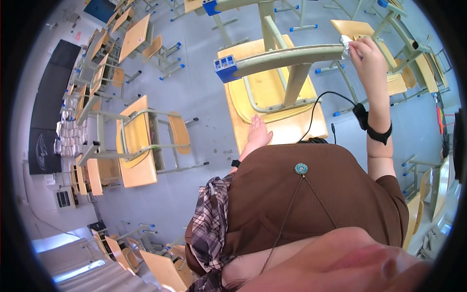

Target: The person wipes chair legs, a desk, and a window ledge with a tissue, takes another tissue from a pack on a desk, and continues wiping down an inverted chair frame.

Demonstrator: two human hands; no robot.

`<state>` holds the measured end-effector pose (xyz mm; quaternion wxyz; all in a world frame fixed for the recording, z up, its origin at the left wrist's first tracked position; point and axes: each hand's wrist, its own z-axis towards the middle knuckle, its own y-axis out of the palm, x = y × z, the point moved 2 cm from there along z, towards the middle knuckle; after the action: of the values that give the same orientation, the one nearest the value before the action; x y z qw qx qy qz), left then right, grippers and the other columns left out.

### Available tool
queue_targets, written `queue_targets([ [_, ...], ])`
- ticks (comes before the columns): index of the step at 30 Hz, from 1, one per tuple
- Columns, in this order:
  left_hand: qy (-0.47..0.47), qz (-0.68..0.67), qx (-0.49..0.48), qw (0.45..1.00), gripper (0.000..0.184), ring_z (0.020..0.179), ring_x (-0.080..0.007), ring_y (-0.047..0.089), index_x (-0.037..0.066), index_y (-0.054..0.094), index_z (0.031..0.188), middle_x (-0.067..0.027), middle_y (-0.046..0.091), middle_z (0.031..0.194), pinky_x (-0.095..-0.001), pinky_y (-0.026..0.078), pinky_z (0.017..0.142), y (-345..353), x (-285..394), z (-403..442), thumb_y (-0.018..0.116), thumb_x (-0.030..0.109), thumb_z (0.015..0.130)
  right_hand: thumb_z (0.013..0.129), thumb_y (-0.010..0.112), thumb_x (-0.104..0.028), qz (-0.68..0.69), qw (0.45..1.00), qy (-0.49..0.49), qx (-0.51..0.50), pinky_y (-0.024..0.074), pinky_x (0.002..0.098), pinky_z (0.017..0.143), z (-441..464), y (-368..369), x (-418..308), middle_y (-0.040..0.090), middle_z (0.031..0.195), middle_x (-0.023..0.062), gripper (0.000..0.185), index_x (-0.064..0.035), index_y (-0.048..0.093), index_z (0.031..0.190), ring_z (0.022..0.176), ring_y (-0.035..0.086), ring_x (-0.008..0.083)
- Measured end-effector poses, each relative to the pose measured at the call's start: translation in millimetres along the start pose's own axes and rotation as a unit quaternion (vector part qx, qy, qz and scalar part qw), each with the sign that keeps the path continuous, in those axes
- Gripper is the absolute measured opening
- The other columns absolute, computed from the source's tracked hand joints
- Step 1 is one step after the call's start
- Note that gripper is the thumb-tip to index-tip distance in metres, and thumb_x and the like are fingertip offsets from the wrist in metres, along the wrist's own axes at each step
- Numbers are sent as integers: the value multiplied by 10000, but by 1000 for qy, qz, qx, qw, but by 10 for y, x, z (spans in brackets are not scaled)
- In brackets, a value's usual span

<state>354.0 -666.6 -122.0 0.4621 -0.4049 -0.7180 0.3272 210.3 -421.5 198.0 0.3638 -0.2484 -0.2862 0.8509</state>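
Note:
A chair lies upside down on a wooden desk (284, 131), its yellow seat (243, 95) against the desktop and its grey metal legs in the air. My right hand (367, 53) pinches a crumpled white tissue (346, 47) against the right end of the chair's nearer foot bar (292, 56). A blue end cap (226, 68) covers the left end of that bar. Lower down, my left hand (259, 132) rests with fingers stretched at the desktop's near left, fingertips by the seat's edge.
Another desk (134, 165) with an upturned chair on it stands to the left. More desks and chairs fill the room on all sides. Stacked books or papers (70, 126) line the left wall. A black cable (316, 104) runs from my right wrist strap toward my body.

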Motion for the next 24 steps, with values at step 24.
queue_targets([
  [24, 11, 13, -84, 996, 764, 1310, -332, 121, -107, 188, 1297, -264, 162, 1377, -381, 148, 1063, 93, 233, 66, 532, 306, 753, 683, 651, -43, 252, 960, -120, -4, 463, 239, 537, -129, -31, -713, 594, 769, 44, 127, -80, 637, 804, 648, 585, 175],
])
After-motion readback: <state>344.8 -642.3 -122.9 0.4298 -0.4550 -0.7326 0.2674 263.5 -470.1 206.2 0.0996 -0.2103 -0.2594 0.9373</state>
